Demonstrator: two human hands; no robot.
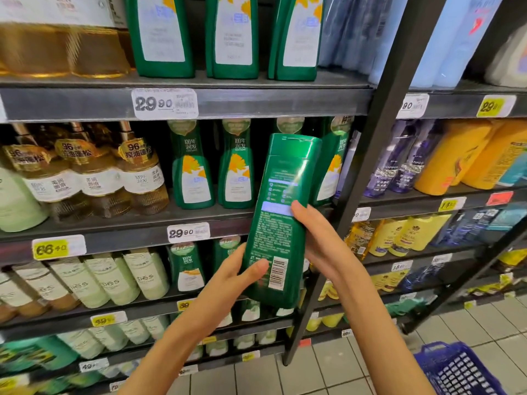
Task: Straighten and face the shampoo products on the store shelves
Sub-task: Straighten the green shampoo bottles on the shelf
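Green shampoo bottle (281, 212) is off the shelf, held in front of the middle shelf (119, 232) of dark metal racking, cap up, leaning slightly, back label and barcode to the camera. Left hand (236, 277) grips its lower left edge, thumb across the back; right hand (316, 232) wraps the right edge, thumb on the label. Matching green bottles (194, 172) stand front-out behind it, amber bottles (94, 178) to their left. Black upright (379, 138) splits two bays. Pale tiled floor (328, 374), blue basket (456, 369) bottom right

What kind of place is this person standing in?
Most likely a supermarket aisle: shelves lined with shampoo bottles, price tags on the shelf edges, and a blue shopping basket.
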